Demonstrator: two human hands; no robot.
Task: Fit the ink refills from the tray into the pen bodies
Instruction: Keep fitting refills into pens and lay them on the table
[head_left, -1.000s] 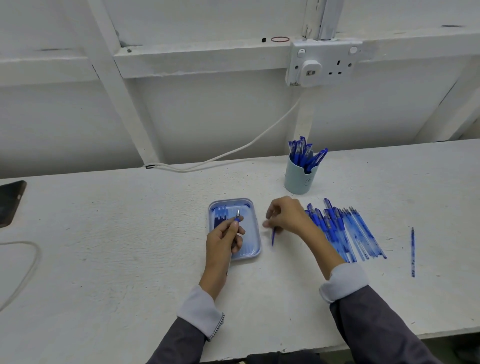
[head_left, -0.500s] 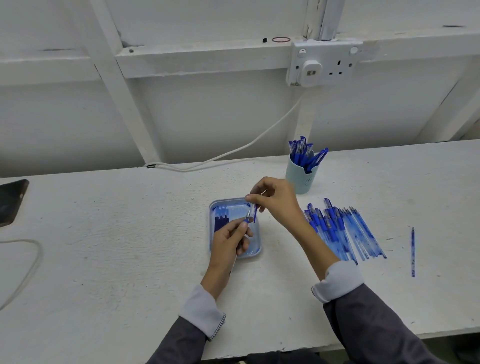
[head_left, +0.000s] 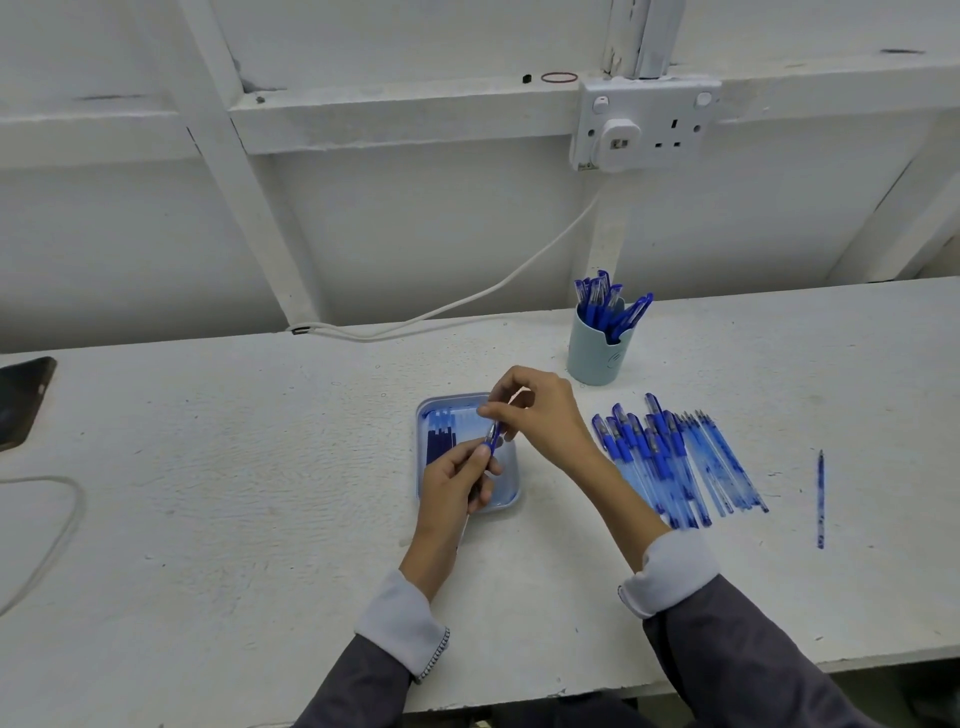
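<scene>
A pale blue tray (head_left: 511, 496) lies in the middle of the white table, with dark blue ink refills (head_left: 440, 441) lined up in its left part. Above the tray my left hand (head_left: 454, 480) grips a pen body that runs down under the palm and is mostly hidden. My right hand (head_left: 540, 410) pinches a small blue pen piece (head_left: 492, 434) at the upper end of that body, right at my left thumb. To the right a row of several blue pen bodies (head_left: 670, 457) lies on the table.
A light blue cup (head_left: 595, 353) full of blue pens stands behind the tray. One blue stick (head_left: 821, 499) lies alone at the right. A dark phone (head_left: 21, 400) and a cable (head_left: 47, 545) are at the left edge. A wall socket (head_left: 644, 124) has a white cord.
My right hand picked a blue piece off the table right of the tray, lifted it and brought it left onto the end of what my left hand holds. The left hand rose slightly.
</scene>
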